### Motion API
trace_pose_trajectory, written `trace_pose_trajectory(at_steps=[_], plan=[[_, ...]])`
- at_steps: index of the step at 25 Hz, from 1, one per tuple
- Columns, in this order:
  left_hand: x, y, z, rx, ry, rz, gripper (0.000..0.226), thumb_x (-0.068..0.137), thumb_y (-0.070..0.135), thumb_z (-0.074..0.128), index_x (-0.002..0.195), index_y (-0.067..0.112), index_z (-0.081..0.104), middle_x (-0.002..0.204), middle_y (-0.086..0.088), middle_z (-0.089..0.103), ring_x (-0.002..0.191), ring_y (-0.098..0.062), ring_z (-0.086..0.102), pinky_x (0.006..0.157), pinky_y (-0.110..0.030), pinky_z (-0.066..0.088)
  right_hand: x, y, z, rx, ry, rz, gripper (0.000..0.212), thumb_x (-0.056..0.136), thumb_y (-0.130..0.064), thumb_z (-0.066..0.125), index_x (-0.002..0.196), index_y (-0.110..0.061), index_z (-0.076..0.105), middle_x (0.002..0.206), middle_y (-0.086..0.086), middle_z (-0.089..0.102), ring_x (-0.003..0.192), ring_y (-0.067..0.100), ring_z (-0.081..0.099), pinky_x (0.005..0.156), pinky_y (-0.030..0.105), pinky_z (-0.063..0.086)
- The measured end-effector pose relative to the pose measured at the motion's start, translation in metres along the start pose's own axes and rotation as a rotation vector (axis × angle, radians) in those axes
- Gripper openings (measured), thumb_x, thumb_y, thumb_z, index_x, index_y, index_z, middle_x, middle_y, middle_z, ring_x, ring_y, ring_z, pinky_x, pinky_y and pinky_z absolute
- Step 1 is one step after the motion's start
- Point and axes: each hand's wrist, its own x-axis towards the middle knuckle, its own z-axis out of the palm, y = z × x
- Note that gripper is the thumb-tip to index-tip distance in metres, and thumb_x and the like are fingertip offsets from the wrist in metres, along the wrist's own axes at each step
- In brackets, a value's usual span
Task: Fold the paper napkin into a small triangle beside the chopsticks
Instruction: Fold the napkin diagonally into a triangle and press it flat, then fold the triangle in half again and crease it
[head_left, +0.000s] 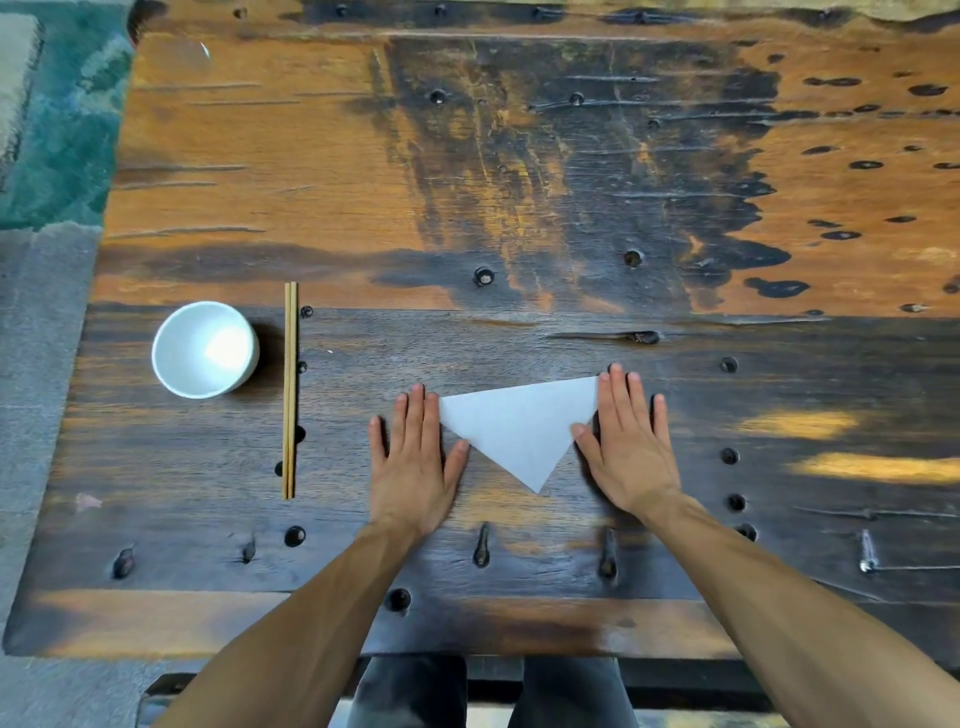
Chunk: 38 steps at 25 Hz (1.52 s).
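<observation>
Filling nearly the whole view, a worn wooden table (519, 182) was seen from above, its planks stained dark and orange and studded with black bolt heads. A green and grey rug (47, 156) was visible beyond the table's left edge. Two bare forearms were stretched forward from the bottom of the view. The left hand (413, 462) was laid flat on the wood, palm down and fingers spread, with nothing gripped; its thumb was touching the left slanted edge of the napkin (519, 431). The right hand (626, 447) was likewise opened flat, its thumb touching the right slanted edge and its index finger laid along the far right corner. The napkin was found folded into a white triangle between the two hands, lying flat, its long edge away from the person and its point towards them. It was placed well to the right of the chopsticks (290, 389), not beside them. A white bowl (205, 349) was set just left of the chopsticks, which were laid side by side, running away from the person.
</observation>
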Motion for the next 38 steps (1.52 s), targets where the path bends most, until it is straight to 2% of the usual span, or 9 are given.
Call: trace_pose_trajectory(at_steps=[5,9,12,16,20,25,29,33,38], plan=[[0.035,0.016,-0.022,-0.057,0.108,-0.085,0.066,0.086,0.062,0.052,0.14,0.025,0.04,0.125,-0.006,0.051,0.118,-0.029,0.042,0.108,-0.05,0.017,0.017,-0.017,-0.01,-0.011,0.094,-0.1,0.064,0.1,-0.047,0.037,0.155,-0.02,0.018,0.163,0.004,0.018,0.151,0.026,0.005,0.121,0.05,0.0],[0.059,0.022,-0.039,-0.195,-0.053,-0.208,0.038,0.07,0.051,0.07,0.101,0.032,0.058,0.096,0.006,0.057,0.104,-0.022,0.046,0.081,-0.038,0.021,0.026,-0.025,-0.016,-0.025,0.084,-0.136,0.058,0.095,-0.047,0.05,0.147,-0.024,0.036,0.153,0.007,0.033,0.143,0.029,0.022,0.119,0.05,0.008],[0.062,0.022,-0.043,-0.229,-0.158,-0.224,0.023,0.07,0.04,0.072,0.083,0.028,0.057,0.098,0.004,0.045,0.098,-0.021,0.038,0.081,-0.036,0.025,0.029,-0.028,-0.02,0.02,0.138,-0.121,0.047,0.086,-0.045,0.062,0.128,-0.025,0.053,0.125,0.004,0.05,0.118,0.027,0.04,0.113,0.047,0.022],[0.061,0.026,-0.044,-0.349,-0.188,-0.165,0.016,0.075,0.024,0.066,0.079,0.026,0.051,0.091,0.003,0.054,0.089,-0.022,0.051,0.071,-0.034,0.04,0.034,-0.038,-0.025,0.084,0.091,-0.018,0.037,0.076,-0.041,0.066,0.106,-0.025,0.051,0.111,0.0,0.048,0.106,0.025,0.039,0.106,0.045,0.029],[0.066,0.024,-0.051,-0.471,-0.215,-0.193,0.022,0.078,0.018,0.061,0.094,0.028,0.051,0.084,0.003,0.063,0.079,-0.024,0.059,0.067,-0.036,0.049,0.036,-0.039,-0.03,0.093,0.005,-0.018,0.042,0.075,-0.047,0.065,0.105,-0.029,0.041,0.103,-0.007,0.049,0.103,0.023,0.042,0.099,0.049,0.029],[0.073,0.015,-0.055,-0.575,-0.176,-0.233,0.023,0.081,0.013,0.063,0.097,0.029,0.06,0.093,0.001,0.066,0.085,-0.021,0.059,0.067,-0.029,0.045,0.041,-0.03,-0.037,0.124,-0.128,0.058,0.016,0.085,-0.041,0.06,0.091,-0.032,0.048,0.098,-0.006,0.053,0.101,0.023,0.052,0.078,0.037,0.029],[0.084,0.022,-0.061,-0.836,-0.091,-0.341,0.026,0.081,0.007,0.07,0.099,0.025,0.062,0.086,0.001,0.066,0.077,-0.016,0.062,0.061,-0.023,0.046,0.043,-0.032,-0.038,0.267,-0.318,0.074,0.018,0.082,-0.039,0.068,0.081,-0.029,0.053,0.087,-0.005,0.063,0.092,0.022,0.057,0.068,0.031,0.038],[0.085,0.033,-0.062,-1.231,-0.119,-0.458,0.035,0.078,-0.001,0.075,0.105,0.016,0.061,0.085,0.003,0.072,0.076,-0.013,0.07,0.066,-0.023,0.053,0.042,-0.041,-0.035,0.418,-0.346,0.094,0.027,0.078,-0.041,0.074,0.091,-0.029,0.054,0.081,-0.008,0.063,0.081,0.017,0.059,0.068,0.035,0.048],[0.08,0.029,-0.054,-1.027,-0.248,-0.31,0.027,0.079,-0.004,0.072,0.091,0.02,0.069,0.083,0.002,0.074,0.078,-0.017,0.07,0.079,-0.032,0.056,0.044,-0.05,-0.033,0.606,-0.348,0.161,0.013,0.082,-0.028,0.073,0.09,-0.022,0.065,0.089,-0.002,0.068,0.081,0.017,0.061,0.07,0.031,0.048]])
